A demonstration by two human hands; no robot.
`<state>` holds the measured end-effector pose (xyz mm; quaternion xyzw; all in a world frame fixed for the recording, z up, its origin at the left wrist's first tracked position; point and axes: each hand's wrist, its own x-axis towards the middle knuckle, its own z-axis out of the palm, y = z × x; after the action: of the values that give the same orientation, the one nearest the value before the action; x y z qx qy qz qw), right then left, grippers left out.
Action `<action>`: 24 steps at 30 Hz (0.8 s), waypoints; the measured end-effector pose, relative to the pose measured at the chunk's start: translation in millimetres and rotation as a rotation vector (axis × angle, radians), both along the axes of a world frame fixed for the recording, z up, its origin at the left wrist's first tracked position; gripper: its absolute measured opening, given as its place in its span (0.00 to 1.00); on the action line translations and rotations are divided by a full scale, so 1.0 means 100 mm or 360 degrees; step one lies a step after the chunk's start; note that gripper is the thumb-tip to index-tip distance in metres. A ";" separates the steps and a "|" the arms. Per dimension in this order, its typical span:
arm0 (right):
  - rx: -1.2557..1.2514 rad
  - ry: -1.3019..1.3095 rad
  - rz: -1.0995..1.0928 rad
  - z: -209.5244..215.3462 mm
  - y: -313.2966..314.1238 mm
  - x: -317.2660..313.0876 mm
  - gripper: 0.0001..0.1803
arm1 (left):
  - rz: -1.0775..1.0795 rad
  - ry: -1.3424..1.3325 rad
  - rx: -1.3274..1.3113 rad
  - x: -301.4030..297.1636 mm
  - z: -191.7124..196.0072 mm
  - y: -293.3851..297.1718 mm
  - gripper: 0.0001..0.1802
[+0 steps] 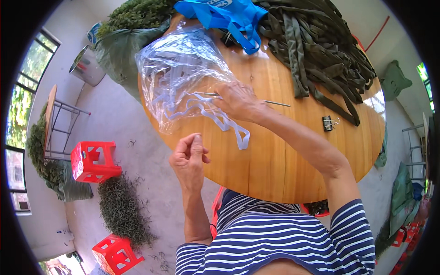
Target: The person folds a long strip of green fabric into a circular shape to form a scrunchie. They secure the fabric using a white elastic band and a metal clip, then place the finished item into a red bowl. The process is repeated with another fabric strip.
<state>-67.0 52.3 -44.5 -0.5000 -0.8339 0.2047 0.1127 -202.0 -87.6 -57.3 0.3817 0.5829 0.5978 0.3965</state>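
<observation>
My right hand (pixel 238 101) reaches across the wooden table, fingers closed round a thin metal rod (pixel 277 103) that sticks out on both sides of it. Beside those fingers lies a clear plastic bag (pixel 178 59) with white elastic bands inside. One white band (pixel 223 123) trails out of the bag in loose loops onto the tabletop, its end bent over near the table's middle. My left hand (pixel 190 153) is raised by the table's near left edge, thumb and fingers pressed together; whatever is between them, if anything, cannot be made out.
Dark green fabric strips (pixel 316 50) are heaped at the far right of the table (pixel 284 160). A black binder clip (pixel 327 123) lies nearer. A blue bag (pixel 224 16) and a sack of greenery (pixel 126 43) are at the back. Red stools (pixel 94 161) stand on the floor to the left.
</observation>
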 end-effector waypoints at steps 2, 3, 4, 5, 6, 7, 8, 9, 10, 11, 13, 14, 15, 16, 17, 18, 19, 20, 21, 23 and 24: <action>0.0025 0.0017 -0.0044 -0.10 0.06 -0.07 0.13 | -0.0058 -0.0068 -0.0060 0.00 -0.01 -0.02 0.11; 0.0038 0.0074 -0.0045 -0.12 0.06 -0.09 0.13 | -0.0088 -0.0122 -0.0084 -0.01 0.00 -0.03 0.11; 0.0051 0.0131 -0.0054 -0.13 0.05 -0.08 0.13 | -0.0126 -0.0176 -0.0108 -0.01 0.00 -0.03 0.11; 0.0021 0.0151 -0.0034 -0.11 0.04 -0.03 0.13 | -0.0207 -0.0295 -0.0118 -0.01 -0.03 -0.01 0.12; -0.0010 0.0168 -0.0011 -0.03 -0.01 0.04 0.12 | -0.0284 -0.0416 -0.0128 -0.01 -0.08 0.01 0.13; -0.0044 0.0188 0.0020 0.07 -0.07 0.08 0.12 | -0.0355 -0.0534 -0.0137 -0.01 -0.11 0.01 0.14; -0.0115 0.0180 0.0062 0.21 -0.15 0.14 0.11 | -0.0419 -0.0744 -0.0145 0.02 -0.09 0.03 0.15; -0.0185 0.0168 0.0099 0.41 -0.27 0.19 0.11 | -0.0488 -0.0957 -0.0151 0.09 -0.05 0.06 0.17; -0.0255 0.0153 0.0132 0.54 -0.40 0.25 0.10 | -0.0563 -0.1172 -0.0156 0.14 -0.03 0.10 0.18; -0.0310 0.0207 0.0218 0.59 -0.53 0.33 0.10 | -0.0599 -0.1275 -0.0182 0.20 -0.03 0.14 0.18; -0.0429 0.0329 0.0406 0.62 -0.79 0.47 0.09 | -0.0649 -0.1468 -0.0240 0.28 -0.04 0.22 0.18; -0.0449 0.0206 0.0406 0.60 -0.90 0.55 0.09 | -0.0653 -0.1442 -0.0220 0.31 -0.06 0.25 0.18; -0.0468 0.0088 0.0403 0.56 -1.00 0.63 0.09 | -0.0661 -0.1412 -0.0202 0.32 -0.08 0.28 0.17; -0.0490 -0.0022 0.0405 0.54 -1.09 0.70 0.09 | -0.0662 -0.1373 -0.0185 0.33 -0.11 0.31 0.17; -0.0553 -0.0016 0.0325 0.56 -1.17 0.76 0.09 | -0.0724 -0.1384 -0.0116 0.31 -0.18 0.38 0.17; -0.0616 -0.0003 0.0255 0.60 -1.24 0.81 0.10 | -0.0725 -0.1288 -0.0134 0.29 -0.15 0.40 0.17; -0.0679 0.0008 0.0186 0.63 -1.28 0.85 0.11 | -0.0725 -0.1192 -0.0151 0.27 -0.09 0.41 0.17; -0.0731 0.0022 0.0144 0.62 -1.31 0.89 0.12 | -0.0723 -0.1096 -0.0167 0.27 -0.06 0.40 0.17; -0.0781 0.0038 0.0086 0.62 -1.34 0.95 0.12 | -0.0773 -0.0964 -0.0133 0.31 -0.06 0.40 0.18; -0.0747 0.0112 -0.0014 0.59 -1.37 1.03 0.14 | -0.0869 -0.0699 -0.0061 0.40 -0.06 0.40 0.21; -0.0661 0.0175 -0.0074 0.56 -1.38 1.09 0.15 | -0.1009 -0.0554 -0.0085 0.43 -0.03 0.38 0.21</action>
<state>42.0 -85.2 11.5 -0.5198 -0.7546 0.3965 0.0572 -158.8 -49.7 -60.1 0.4254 0.3746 0.4858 0.6653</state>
